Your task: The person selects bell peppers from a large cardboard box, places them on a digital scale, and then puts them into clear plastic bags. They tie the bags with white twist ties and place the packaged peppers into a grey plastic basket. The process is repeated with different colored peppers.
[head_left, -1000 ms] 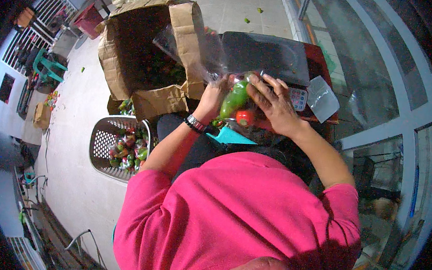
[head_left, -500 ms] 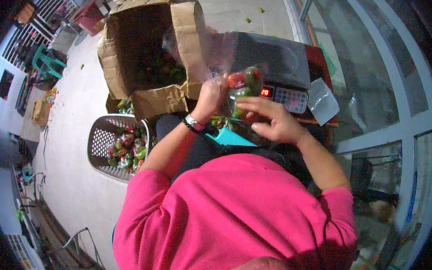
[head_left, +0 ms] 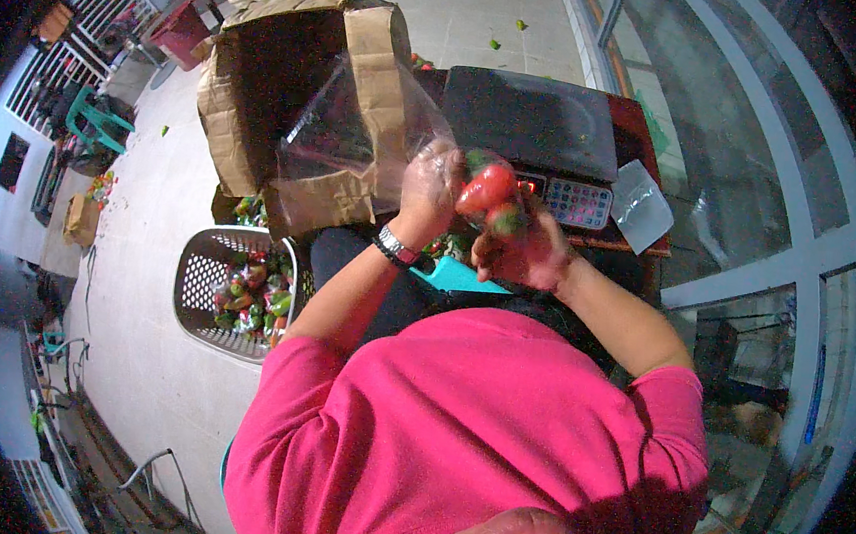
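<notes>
A clear plastic bag of red and green peppers [head_left: 489, 192] hangs between my two hands, in front of the scale. My left hand [head_left: 428, 186] is closed around the gathered neck of the bag, and the loose film spreads out to the left over the cardboard box. Beneath the peppers, my right hand [head_left: 531, 246] is turned palm up with its fingers curled against them. The digital scale [head_left: 579, 204] lies just beyond my right hand, its keypad showing and its display partly covered. Its dark flat platform [head_left: 533, 111] bears nothing.
A large open cardboard box [head_left: 377, 75] stands ahead on the left. Beside my left arm is a white perforated basket [head_left: 189, 280] holding several bagged peppers [head_left: 252, 299]. A white plastic sheet or packet [head_left: 642, 211] lies right of the scale. Glass-paned framing [head_left: 796, 263] runs along the right.
The bag has turned, bringing large red peppers into view. My right hand has rolled from palm down to palm up beneath it. The loose film has swung left over the box.
</notes>
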### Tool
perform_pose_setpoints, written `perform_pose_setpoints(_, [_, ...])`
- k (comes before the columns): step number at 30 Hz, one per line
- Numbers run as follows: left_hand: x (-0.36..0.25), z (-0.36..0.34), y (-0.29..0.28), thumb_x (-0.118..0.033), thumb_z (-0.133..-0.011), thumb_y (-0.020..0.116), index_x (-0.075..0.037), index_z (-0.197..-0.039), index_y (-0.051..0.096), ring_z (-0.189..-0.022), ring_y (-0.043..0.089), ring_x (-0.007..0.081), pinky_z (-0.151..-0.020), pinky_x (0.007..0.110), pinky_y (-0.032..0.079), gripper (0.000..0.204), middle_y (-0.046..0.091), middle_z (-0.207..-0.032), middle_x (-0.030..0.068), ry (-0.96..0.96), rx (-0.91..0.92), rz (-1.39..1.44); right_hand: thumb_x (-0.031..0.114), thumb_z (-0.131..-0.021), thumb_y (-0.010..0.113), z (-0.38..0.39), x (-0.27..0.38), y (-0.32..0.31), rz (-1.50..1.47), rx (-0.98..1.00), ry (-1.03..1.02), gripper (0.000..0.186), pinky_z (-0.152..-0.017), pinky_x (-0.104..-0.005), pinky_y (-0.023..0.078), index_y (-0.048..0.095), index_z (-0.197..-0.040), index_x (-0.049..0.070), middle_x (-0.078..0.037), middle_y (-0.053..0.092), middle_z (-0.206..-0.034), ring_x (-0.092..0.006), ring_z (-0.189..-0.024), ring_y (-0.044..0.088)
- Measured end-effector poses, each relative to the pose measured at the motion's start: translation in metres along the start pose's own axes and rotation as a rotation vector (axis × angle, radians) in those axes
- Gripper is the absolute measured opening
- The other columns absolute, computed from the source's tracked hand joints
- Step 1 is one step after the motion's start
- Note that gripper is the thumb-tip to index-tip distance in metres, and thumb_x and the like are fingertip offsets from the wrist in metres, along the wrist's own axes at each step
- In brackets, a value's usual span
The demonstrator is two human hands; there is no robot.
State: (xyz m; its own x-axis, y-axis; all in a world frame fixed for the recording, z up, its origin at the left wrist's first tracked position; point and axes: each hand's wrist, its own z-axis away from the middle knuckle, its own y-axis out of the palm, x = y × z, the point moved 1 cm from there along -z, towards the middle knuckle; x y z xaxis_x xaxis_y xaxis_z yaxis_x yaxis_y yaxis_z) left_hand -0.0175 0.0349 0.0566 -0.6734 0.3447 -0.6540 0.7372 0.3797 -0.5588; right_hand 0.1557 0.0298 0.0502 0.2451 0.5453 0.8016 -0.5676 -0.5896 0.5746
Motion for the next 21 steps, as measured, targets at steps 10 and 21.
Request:
perform_pose_setpoints(10, [0.018, 0.005, -0.01, -0.008, -0.081, 0.038, -0.002, -0.09, 0.052, -0.067, 0.055, 0.0281, -0.058, 0.035, 0.042, 0.018, 0.056, -0.076, 0.0166, -0.159, 0.256, 0.395, 0.005, -0.046, 0.066, 0.009, 0.059, 0.004, 1.898, 0.107, -0.873, 0.08, -0.077, -0.0346, 0.038, 0.041, -0.121, 0.018, -0.003, 0.037, -0.128, -0.0245, -0.086, 0.045])
perform_pose_setpoints(21, [-0.001, 0.0, 0.0, -0.006, -0.08, 0.047, 0.001, -0.102, 0.05, -0.082, 0.055, 0.0261, -0.07, 0.031, 0.045, 0.023, 0.056, -0.092, 0.0137, 0.113, 0.124, -0.277, 0.061, -0.074, 0.04, -0.006, -0.015, -0.011, -0.61, 0.234, 0.267, 0.067, -0.064, -0.0402, 0.047, 0.045, -0.113, 0.007, -0.012, 0.06, -0.084, -0.0292, -0.071, 0.058])
